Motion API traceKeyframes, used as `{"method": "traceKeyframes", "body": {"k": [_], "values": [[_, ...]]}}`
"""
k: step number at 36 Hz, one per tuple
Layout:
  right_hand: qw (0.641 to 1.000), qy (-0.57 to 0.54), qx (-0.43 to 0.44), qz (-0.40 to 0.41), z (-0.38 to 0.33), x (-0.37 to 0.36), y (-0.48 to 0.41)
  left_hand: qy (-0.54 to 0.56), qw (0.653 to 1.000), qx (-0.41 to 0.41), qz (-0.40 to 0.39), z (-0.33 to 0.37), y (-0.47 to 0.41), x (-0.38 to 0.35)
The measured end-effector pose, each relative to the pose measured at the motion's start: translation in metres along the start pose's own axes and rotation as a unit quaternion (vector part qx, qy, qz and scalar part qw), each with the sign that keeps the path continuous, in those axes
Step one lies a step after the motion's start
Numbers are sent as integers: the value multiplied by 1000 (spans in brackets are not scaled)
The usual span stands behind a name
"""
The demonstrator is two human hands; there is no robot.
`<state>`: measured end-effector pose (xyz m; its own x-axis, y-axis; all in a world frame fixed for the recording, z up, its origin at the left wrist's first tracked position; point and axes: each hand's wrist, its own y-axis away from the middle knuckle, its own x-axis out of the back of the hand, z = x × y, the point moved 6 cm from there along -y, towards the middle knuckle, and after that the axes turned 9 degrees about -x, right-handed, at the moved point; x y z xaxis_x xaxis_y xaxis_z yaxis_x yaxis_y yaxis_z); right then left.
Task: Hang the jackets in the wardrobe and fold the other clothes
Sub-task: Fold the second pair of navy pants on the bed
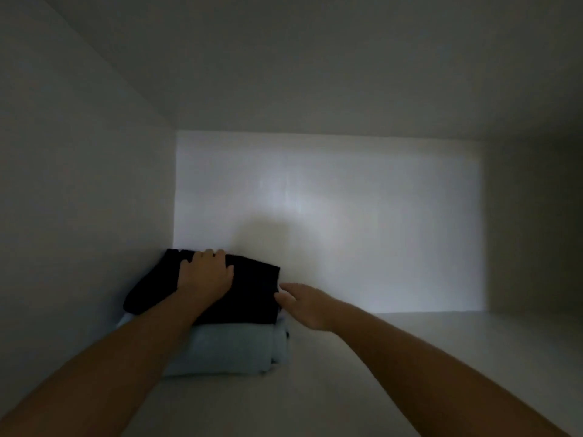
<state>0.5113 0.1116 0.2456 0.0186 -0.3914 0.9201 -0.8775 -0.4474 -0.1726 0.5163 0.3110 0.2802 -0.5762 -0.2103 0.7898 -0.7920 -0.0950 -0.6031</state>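
Observation:
A folded black garment (249,294) lies on top of a folded pale blue garment (230,348) in the back left corner of a white wardrobe shelf (362,373). My left hand (205,272) rests flat on the black garment, its fingers reaching over the far edge. At the stack's right side, my right hand (303,302) has straight fingers that touch the edge of the black garment.
The wardrobe's left wall (79,200) stands right beside the stack. The back panel (331,216) is lit, and the right wall (536,216) is dim. The shelf runs on to the right of the stack.

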Motion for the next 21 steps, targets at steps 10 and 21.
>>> {"method": "traceKeyframes", "body": {"k": [10,21], "values": [[960,242,-61,125,90,88,234,27,941,-335,30,208,118,128],[907,237,-231,260,149,139,609,319,763,-536,168,421,385,315]]}}
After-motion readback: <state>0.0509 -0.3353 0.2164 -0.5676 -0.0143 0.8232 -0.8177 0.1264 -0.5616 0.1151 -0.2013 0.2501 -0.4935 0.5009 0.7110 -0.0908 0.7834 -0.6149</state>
